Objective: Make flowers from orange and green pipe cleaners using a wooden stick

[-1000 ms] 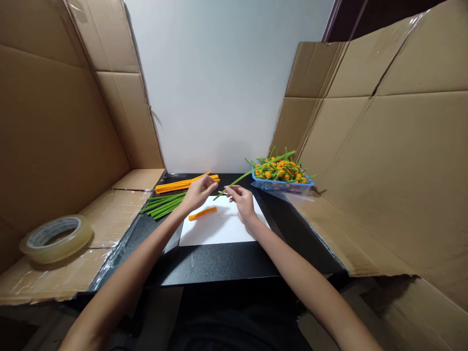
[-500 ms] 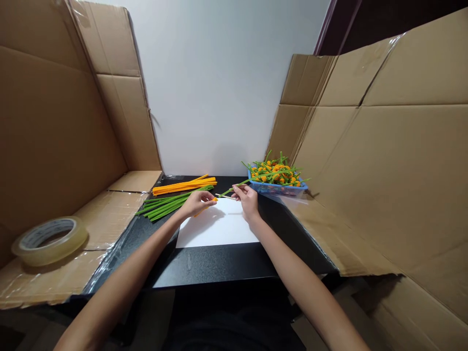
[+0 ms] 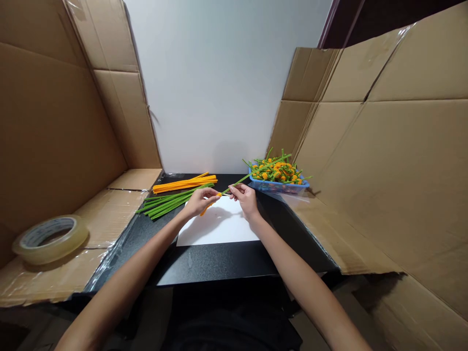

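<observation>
My left hand (image 3: 201, 201) pinches an orange pipe cleaner (image 3: 206, 209), its tail hanging below the fingers and a small orange curl at the fingertips. My right hand (image 3: 246, 199) is closed on a green pipe cleaner (image 3: 240, 181), which slants up to the right. The green one's lower end meets the orange curl; whether they are joined I cannot tell. A thin pale stick (image 3: 226, 195) also shows at the right fingers. Both hands are above a white sheet of paper (image 3: 223, 236) on the black table (image 3: 219, 263).
Orange pipe cleaners (image 3: 185, 185) and green pipe cleaners (image 3: 166, 205) lie in bundles at the back left. A blue basket (image 3: 280, 186) of orange-and-green pipe-cleaner pieces stands back right. Cardboard walls (image 3: 395, 161) flank the table. A tape roll (image 3: 78, 236) lies at left.
My hands have come closer together, and the green pipe cleaner's end now meets the orange curl. More of the orange tail shows beneath my left hand. The view has shifted slightly.
</observation>
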The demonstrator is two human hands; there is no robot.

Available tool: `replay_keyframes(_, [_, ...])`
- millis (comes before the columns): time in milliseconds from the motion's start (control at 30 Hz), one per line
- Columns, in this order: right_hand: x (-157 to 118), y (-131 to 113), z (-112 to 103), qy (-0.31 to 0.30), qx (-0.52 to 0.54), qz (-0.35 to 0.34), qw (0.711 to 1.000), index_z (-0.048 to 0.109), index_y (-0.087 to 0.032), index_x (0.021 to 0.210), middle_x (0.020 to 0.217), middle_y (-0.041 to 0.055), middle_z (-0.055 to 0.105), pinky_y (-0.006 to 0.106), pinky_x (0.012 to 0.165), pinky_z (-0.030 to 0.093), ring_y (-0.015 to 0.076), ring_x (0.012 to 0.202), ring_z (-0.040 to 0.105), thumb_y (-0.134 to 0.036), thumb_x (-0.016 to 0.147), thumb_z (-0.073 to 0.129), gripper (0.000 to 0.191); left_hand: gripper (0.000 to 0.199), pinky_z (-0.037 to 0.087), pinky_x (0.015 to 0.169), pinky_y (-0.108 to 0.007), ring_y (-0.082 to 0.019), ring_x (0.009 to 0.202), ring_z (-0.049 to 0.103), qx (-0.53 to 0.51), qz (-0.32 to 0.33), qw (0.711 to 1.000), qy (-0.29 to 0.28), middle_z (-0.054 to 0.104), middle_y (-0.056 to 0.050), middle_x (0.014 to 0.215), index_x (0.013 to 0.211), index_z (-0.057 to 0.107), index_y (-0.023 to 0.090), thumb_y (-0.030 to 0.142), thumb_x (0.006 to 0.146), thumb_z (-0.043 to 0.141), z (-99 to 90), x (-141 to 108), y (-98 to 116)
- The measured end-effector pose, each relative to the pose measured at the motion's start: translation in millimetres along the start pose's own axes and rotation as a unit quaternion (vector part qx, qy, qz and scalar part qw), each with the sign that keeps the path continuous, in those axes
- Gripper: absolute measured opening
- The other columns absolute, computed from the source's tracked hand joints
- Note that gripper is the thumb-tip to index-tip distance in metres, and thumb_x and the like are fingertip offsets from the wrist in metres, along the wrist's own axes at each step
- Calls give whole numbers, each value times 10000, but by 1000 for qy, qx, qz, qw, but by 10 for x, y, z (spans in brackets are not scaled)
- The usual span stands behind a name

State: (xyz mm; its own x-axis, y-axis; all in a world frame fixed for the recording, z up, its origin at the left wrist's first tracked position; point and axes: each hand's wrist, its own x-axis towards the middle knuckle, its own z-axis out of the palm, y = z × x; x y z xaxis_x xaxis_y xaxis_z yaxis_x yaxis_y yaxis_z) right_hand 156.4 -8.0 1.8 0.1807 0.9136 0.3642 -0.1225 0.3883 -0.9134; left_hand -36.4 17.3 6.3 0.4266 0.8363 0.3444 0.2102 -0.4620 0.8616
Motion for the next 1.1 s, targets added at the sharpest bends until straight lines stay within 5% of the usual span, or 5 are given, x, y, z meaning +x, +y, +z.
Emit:
replay_keyframes(433, [-22, 33, 34, 8, 33, 67, 997, 703, -162, 730, 696, 16, 677, 253, 559, 361, 108, 583, 536, -427, 639, 813, 301, 544, 421, 526, -211, -97, 597, 533, -112, -54, 991, -41, 635, -45, 835, 928, 624, 139, 673, 857, 547, 226, -77, -17])
replay_keyframes(600, [-33, 35, 34, 11, 45, 80, 996, 705, -167, 733, 687, 3, 663, 248, 559, 352, 100, 576, 525, -425, 618, 828, 308, 561, 309, 463, -203, -81, 503, 377, -94, -32, 992, -83, 455, 43, 640, 987, 588, 154, 687, 915, 429, 321, -117, -38])
replay_keyframes(867, [-112, 19, 118, -34, 23, 92, 995, 714, -171, 744, 666, -6, 635, 240, 555, 345, 103, 598, 513, -441, 608, 829, 323, 564, 211, 431, -201, -65, 465, 272, -167, -47, 983, -54, 336, 77, 593, 859, 534, 177, 738, 856, 484, 396, -110, -33])
replay_keyframes(1100, [-42, -58, 26, 30, 72, 74, 994, 736, -193, 846, 740, -10, 638, 239, 541, 317, 81, 581, 475, -416, 630, 791, 315, 554, 164, 427, -197, -55, 447, 216, -224, -82, 967, -94, 311, 85, 603, 918, 533, 181, 731, 848, 512, 419, -140, 15])
